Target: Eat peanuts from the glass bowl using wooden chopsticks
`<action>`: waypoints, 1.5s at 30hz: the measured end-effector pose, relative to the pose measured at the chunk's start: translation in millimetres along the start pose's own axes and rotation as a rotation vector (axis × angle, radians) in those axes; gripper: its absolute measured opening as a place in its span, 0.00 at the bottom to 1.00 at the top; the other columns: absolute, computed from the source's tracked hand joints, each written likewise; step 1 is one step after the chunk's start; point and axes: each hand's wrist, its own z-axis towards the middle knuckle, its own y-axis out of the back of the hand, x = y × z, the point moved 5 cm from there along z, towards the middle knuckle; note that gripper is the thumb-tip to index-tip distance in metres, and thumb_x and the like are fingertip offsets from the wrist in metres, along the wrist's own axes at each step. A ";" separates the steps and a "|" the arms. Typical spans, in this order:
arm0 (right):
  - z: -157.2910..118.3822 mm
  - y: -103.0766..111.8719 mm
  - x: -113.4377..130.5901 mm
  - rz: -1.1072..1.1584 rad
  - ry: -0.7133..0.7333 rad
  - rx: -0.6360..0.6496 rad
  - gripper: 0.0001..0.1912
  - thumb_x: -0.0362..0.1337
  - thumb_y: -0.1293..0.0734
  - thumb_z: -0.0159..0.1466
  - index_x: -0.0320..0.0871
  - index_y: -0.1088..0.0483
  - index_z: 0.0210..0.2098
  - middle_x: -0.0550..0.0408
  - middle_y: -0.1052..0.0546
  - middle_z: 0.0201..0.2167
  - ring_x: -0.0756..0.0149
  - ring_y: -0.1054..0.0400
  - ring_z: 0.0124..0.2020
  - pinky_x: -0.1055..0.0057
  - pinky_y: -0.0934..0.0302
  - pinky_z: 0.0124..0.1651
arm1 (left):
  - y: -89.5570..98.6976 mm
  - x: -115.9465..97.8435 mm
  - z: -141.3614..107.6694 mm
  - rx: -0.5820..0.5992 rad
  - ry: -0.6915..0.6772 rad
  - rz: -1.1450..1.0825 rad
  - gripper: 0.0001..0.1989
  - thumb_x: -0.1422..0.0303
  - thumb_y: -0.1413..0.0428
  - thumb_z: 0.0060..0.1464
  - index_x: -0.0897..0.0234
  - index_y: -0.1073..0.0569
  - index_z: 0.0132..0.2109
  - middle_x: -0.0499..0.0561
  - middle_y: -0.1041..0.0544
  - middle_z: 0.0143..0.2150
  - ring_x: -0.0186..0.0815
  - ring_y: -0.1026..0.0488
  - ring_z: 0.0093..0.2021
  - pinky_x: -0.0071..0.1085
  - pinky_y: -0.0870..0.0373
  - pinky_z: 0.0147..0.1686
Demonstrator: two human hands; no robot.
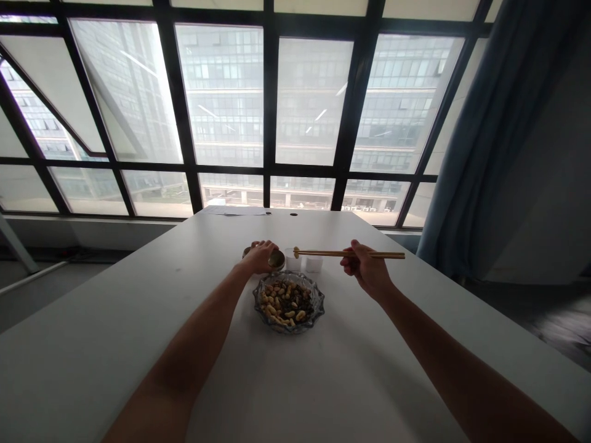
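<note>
Crosswise, the right hand [367,267] grips chopsticks [329,253] pointing left; the left hand [261,256] clasps a container [277,261].

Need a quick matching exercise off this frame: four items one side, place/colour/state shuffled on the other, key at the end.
Items
1. Chopsticks
2. Scalloped glass bowl
3. Curtain
4. Small tan morsel

Descriptions
A. Blue-grey, hanging to the right of the windows
B. At the tips of the utensil
C. Held in the right hand
D. On the table, with peanuts and dark bits inside

Pairs: 1-C, 2-D, 3-A, 4-B
</note>
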 end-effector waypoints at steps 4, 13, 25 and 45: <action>0.5 -20.9 -7.6 -0.106 0.089 0.001 0.29 0.62 0.26 0.52 0.40 0.28 0.26 0.52 0.25 0.16 0.70 0.34 0.13 0.75 0.42 0.14 | 0.6 -2.3 -1.8 -0.013 -0.020 -0.003 0.34 0.57 0.34 0.45 0.62 0.31 0.58 0.61 0.28 0.58 0.54 0.32 0.60 0.49 0.45 0.64; 9.9 -49.3 -18.8 -0.204 0.150 0.069 0.31 0.65 0.27 0.52 0.40 0.29 0.25 0.53 0.25 0.15 0.70 0.35 0.12 0.75 0.43 0.13 | -1.0 -1.5 -3.7 -0.027 -0.017 -0.020 0.36 0.60 0.33 0.42 0.63 0.31 0.58 0.61 0.28 0.57 0.53 0.32 0.59 0.48 0.44 0.64; 20.0 -39.5 -15.6 -0.161 0.167 0.008 0.27 0.61 0.28 0.56 0.40 0.28 0.27 0.53 0.24 0.16 0.70 0.34 0.12 0.75 0.42 0.14 | -7.9 10.9 -4.5 -0.044 0.116 -0.062 0.41 0.48 0.39 0.48 0.60 0.35 0.65 0.60 0.26 0.61 0.52 0.37 0.67 0.54 0.65 0.71; 27.8 -30.0 -13.8 -0.142 0.144 0.028 0.27 0.61 0.27 0.54 0.41 0.29 0.26 0.53 0.25 0.15 0.69 0.34 0.12 0.75 0.43 0.13 | 0.9 83.8 -24.7 0.121 0.311 -0.224 0.47 0.58 0.32 0.35 0.63 0.36 0.63 0.63 0.34 0.65 0.53 0.32 0.61 0.41 0.31 0.56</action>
